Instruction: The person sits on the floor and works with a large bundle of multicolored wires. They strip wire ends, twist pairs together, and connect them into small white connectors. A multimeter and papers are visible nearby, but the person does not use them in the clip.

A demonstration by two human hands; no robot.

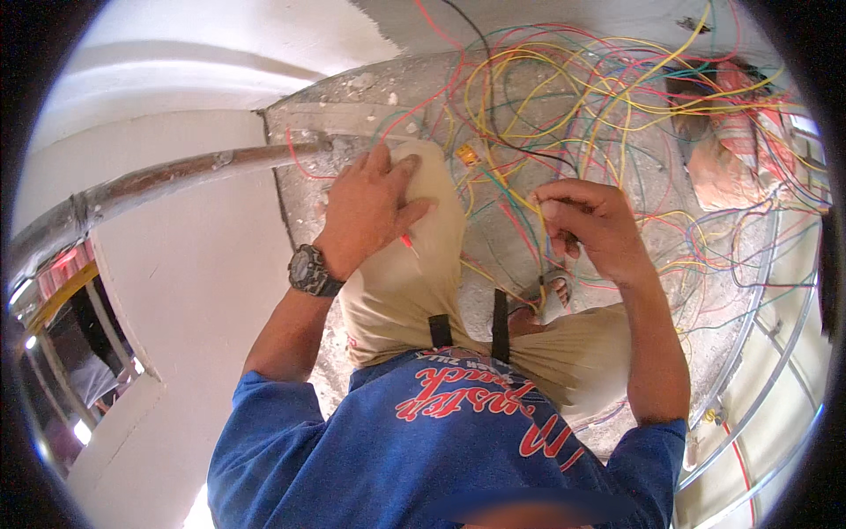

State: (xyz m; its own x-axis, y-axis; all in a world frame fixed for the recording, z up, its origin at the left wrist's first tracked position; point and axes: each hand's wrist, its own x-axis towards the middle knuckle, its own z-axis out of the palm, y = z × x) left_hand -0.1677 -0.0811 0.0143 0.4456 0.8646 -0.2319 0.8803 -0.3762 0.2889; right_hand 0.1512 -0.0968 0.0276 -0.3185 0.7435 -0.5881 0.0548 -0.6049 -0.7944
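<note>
My left hand (368,210) rests over my bent knee, with its thumb held out and its fingers curled downward. A red wire (304,167) runs in under that hand from the left, and its short end sticks out below the palm. On the right, my right hand (595,231) is raised in front of my lap, thumb and fingertips pinched together at a yellow wire (522,201). Yellow and green wires run from near these fingers to a small yellow piece (467,156), whose kind I cannot make out. The inner fingers of both hands are partly hidden.
Tangled yellow, red, green and blue wires (546,75) spread over the dusty concrete floor (352,106). A worn pipe (176,172) crosses at the left by an opening in the wall. At the far right lies a crumpled red-and-white sack (745,132); grey tubes (784,370) curve nearer me.
</note>
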